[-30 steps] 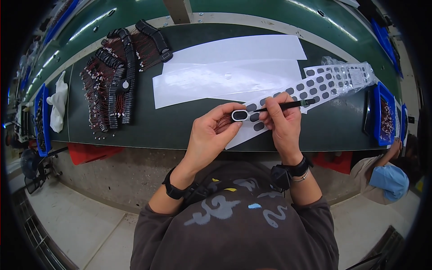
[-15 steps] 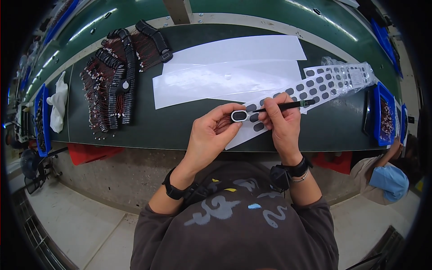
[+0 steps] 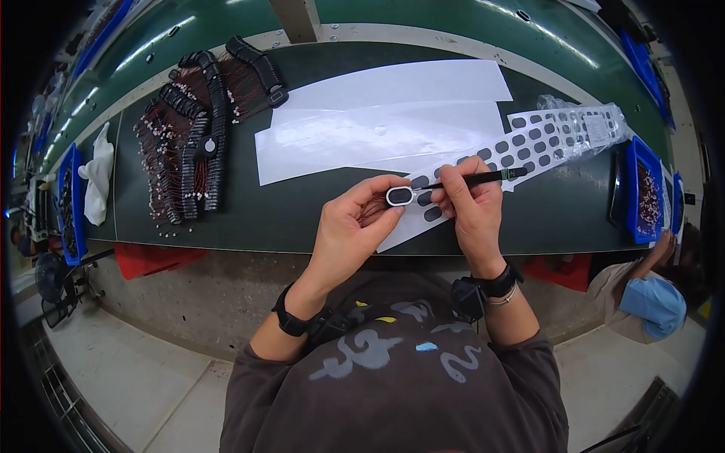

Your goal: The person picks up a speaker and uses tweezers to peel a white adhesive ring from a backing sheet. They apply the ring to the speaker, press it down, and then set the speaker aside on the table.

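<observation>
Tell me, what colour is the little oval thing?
The oval part is white-rimmed with a dark middle, seen in the head view.

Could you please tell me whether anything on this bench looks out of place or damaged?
Nothing stands out. The left hand holds a small oval part, the right hand holds a black tool over the die-cut sheet, and the black wired parts lie in rows.

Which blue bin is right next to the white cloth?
The blue bin at the table's far left edge; the white cloth lies beside it. The other blue bin sits at the right end.
</observation>
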Available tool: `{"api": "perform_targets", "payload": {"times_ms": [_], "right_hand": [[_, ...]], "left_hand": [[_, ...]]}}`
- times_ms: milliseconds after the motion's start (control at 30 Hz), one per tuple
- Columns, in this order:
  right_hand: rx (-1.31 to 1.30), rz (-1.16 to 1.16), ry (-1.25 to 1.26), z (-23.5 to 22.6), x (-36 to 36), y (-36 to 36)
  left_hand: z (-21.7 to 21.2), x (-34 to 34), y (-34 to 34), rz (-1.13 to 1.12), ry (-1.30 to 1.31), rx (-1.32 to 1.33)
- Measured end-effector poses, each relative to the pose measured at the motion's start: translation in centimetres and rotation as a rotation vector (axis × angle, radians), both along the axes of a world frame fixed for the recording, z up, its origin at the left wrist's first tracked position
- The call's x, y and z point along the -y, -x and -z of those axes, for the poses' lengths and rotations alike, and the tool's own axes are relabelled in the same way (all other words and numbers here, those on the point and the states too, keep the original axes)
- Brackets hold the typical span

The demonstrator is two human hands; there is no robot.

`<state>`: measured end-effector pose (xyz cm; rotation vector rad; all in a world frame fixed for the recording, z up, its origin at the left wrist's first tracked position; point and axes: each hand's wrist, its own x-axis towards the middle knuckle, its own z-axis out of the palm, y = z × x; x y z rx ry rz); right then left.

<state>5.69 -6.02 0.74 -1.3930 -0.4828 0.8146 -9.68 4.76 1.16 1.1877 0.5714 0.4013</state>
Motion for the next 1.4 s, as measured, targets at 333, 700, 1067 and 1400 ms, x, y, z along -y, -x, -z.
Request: {"api": "perform_targets", "payload": {"times_ms": [333,700,1067,1400], "right_hand": [[0.01,0.075,-0.054,0.6,0.4,0.3],[1.175,-0.322,-0.166,-1.3,-0.1,0.8],[0.896,-0.357,-0.071,-5.1,-3.7,-3.6],[1.038,-0.002,-0.189,-4.8,-11.9,-12.4]], "left_hand": [[0.4,0.1,0.4,0.019,-0.099,-0.106],[0.5,-0.2,0.3,-0.001,-0.006,0.014],[0.3,-0.5,0.4,-0.024,0.066,0.062],[0.3,0.1,0.4,-0.011,0.015,0.059]]}}
